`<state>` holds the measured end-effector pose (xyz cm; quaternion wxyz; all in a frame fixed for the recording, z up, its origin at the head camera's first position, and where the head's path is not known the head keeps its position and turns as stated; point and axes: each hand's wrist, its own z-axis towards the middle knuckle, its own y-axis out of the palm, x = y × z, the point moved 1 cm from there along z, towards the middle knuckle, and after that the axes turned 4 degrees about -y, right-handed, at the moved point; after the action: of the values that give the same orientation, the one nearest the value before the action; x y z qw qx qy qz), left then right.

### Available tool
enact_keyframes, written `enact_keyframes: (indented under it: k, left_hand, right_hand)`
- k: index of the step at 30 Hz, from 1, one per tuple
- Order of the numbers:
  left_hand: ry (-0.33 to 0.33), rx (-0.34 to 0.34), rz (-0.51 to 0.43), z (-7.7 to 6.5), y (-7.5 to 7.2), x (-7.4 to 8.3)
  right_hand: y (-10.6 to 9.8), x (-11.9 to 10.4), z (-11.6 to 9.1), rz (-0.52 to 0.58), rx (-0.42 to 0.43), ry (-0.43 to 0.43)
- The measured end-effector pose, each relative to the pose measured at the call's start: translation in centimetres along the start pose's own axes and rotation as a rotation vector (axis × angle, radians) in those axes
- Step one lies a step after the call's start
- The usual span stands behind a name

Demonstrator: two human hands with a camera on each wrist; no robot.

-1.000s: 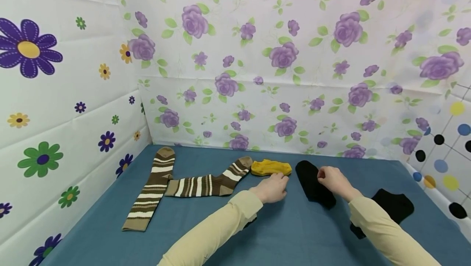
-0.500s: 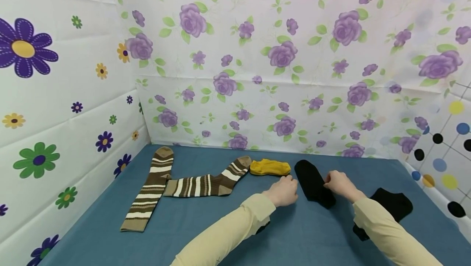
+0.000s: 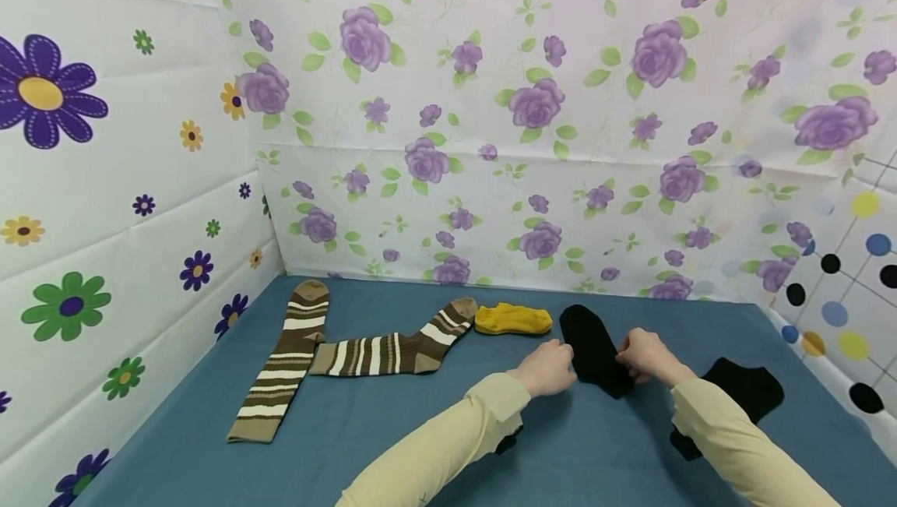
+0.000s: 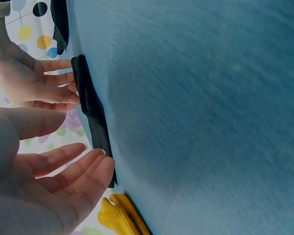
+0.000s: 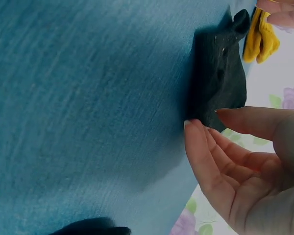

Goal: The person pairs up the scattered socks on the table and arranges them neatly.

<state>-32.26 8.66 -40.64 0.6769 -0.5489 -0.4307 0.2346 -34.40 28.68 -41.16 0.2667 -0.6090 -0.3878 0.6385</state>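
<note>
A black ankle sock [image 3: 592, 347] lies flat right of centre, between the two hands. My right hand [image 3: 648, 355] is at its near right end. In the right wrist view, my thumb and fingertips [image 5: 195, 128] are at that sock's edge [image 5: 228, 73], with a visible gap between them. My left hand [image 3: 545, 368] hovers to the left of the sock with loosely bent fingers, holding nothing. In the left wrist view, its fingertips [image 4: 105, 159] are close to the sock [image 4: 90, 105]; contact cannot be told. A folded yellow sock [image 3: 513, 319] lies behind my left hand.
Two brown-and-white striped socks, one lengthwise [image 3: 280, 371] and one crosswise [image 3: 395, 351], lie on the left of the blue cloth [image 3: 350, 445]. Another black sock [image 3: 746, 386] lies partly behind my right forearm. Flower-printed sheets [image 3: 448, 141] stand around the back and left.
My left hand has moved right and slightly nearer, away from the yellow sock towards the black one. My right hand has shifted slightly right and down along the black sock's edge.
</note>
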Motion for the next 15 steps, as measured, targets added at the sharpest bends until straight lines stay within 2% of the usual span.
enact_keyframes:
  k: [5,15]
  left_hand:
    - [-0.016,-0.003,-0.037,0.1,-0.1,-0.5]
    - [-0.052,0.020,-0.008,0.6,0.2,-1.3]
  right_hand:
    - [0.3,-0.4,0.0,0.099,-0.016,0.041]
    - [1.3,-1.9,0.2,0.208,-0.074,0.033]
